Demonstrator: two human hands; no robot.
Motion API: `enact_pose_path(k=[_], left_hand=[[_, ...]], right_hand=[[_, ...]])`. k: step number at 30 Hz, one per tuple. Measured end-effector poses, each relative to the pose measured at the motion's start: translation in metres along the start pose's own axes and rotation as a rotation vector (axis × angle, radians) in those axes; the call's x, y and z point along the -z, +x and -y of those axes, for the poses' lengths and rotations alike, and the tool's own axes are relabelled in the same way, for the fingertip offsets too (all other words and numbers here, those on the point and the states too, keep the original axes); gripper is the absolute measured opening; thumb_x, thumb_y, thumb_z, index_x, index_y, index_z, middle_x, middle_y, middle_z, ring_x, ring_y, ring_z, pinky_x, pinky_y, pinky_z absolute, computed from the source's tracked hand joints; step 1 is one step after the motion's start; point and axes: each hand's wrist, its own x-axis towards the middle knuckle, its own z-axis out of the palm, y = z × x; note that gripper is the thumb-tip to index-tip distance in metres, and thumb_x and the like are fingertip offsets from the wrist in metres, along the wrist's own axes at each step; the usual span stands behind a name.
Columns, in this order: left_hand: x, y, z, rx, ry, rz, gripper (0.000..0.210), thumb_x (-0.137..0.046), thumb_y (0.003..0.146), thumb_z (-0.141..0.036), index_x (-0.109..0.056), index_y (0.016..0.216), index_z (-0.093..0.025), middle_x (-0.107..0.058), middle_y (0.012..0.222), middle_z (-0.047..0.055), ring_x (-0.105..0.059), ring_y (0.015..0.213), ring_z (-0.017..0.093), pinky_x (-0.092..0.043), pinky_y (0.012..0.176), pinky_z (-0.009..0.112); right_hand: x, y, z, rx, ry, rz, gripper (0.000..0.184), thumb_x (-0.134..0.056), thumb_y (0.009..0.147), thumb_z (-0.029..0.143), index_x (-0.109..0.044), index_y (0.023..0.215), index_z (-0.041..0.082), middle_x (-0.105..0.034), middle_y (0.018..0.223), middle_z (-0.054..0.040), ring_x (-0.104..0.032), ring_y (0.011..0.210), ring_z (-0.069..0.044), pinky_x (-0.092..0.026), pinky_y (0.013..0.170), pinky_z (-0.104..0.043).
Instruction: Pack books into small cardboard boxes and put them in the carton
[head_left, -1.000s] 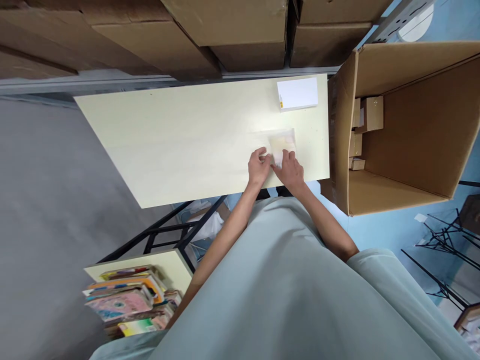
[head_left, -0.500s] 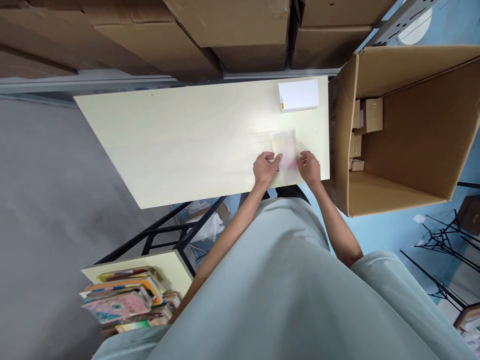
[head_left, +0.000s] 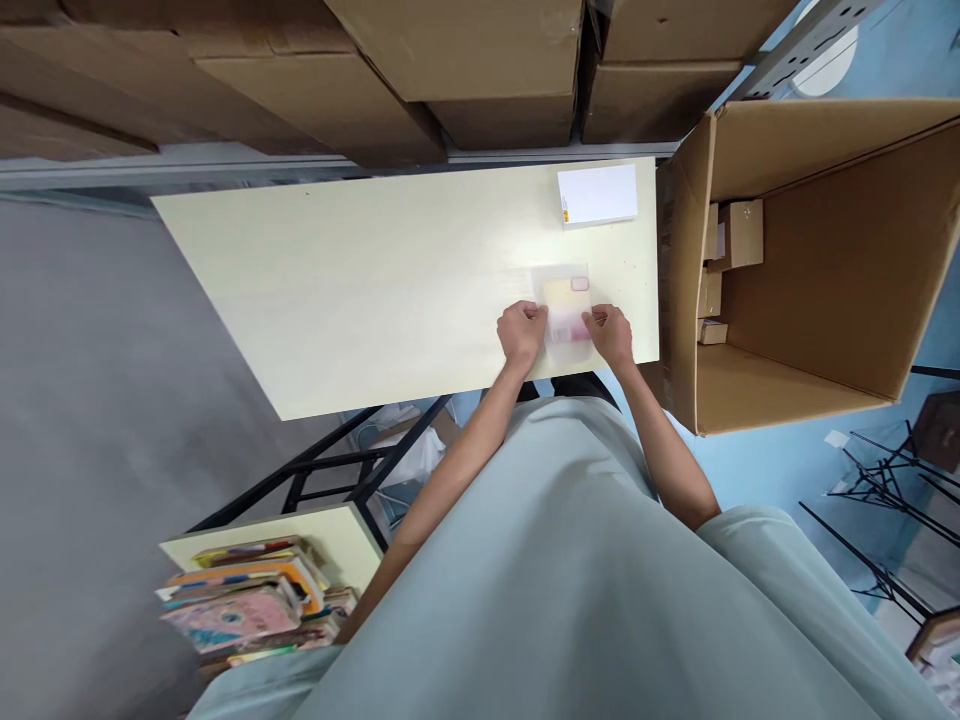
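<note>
1. From my seat at the head view, I have the clear sleeve (head_left: 538,278) at the right-hand part of the pale surface (head_left: 360,290), between my two hands; whether it lies flat or is slightly raised I cannot tell.
2. My left hand (head_left: 522,328) pinches the sleeve's left side, thumb and forefinger drawn together.
3. My right hand (head_left: 610,333) pinches the opposite side, its other fingers curled.
4. Inside shows a yellow-to-pink panel (head_left: 564,305); I judge a light pinch on the film alone best, so that the panel isn't bent.
5. Even tension from both sides should stop the film wrinkling or twisting; thin plastic will probably slip if I pull one-sidedly.
6. The white box (head_left: 598,193) sits beyond, well apart from my fingers, so I have working room.
</note>
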Motion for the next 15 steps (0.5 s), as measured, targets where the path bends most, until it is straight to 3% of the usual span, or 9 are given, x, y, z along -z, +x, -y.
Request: enact_pose_path(k=[6,10,12,15], left_hand=[[-0.008,-0.008,0.0,-0.019,0.02,-0.081,0.012,-0.07,0.096,-0.028,-0.067,0.108,-0.024,-0.079,0.101,0.006,-0.075,0.096,0.026,-0.055,0.094,0.04],[-0.014,-0.016,0.008,-0.198,0.071,-0.171,0.019,-0.062,0.101,-0.024,-0.066,0.12,-0.025,-0.071,0.126,0.012,-0.07,0.111,0.028,-0.055,0.1,0.042],[-0.014,-0.016,0.013,-0.298,0.1,-0.16,0.024,-0.057,0.101,-0.018,-0.069,0.121,-0.024,-0.069,0.126,0.013,-0.066,0.121,0.029,-0.053,0.106,0.043],[-0.011,-0.011,0.017,-0.333,0.07,-0.045,0.033,-0.053,0.1,-0.014,-0.072,0.125,-0.023,-0.071,0.118,0.012,-0.069,0.113,0.028,-0.053,0.107,0.042]], right_hand=[[0.0,-0.002,0.016,-0.079,0.137,-0.002,0.019,-0.072,0.092,0.035,-0.056,0.093,0.025,-0.074,0.102,-0.0057,-0.07,0.09,-0.022,-0.056,0.086,-0.037],[0.007,-0.014,0.027,-0.009,0.154,-0.003,0.017,-0.07,0.092,0.037,-0.057,0.092,0.026,-0.075,0.098,-0.0033,-0.07,0.083,-0.021,-0.056,0.082,-0.037],[0.009,-0.022,0.032,0.033,0.144,-0.003,0.017,-0.069,0.093,0.038,-0.057,0.093,0.026,-0.075,0.097,-0.0025,-0.07,0.081,-0.02,-0.056,0.08,-0.036],[0.007,-0.036,0.043,0.097,0.12,0.018,0.017,-0.067,0.095,0.039,-0.056,0.095,0.027,-0.075,0.099,-0.0019,-0.071,0.081,-0.02,-0.057,0.079,-0.035]])
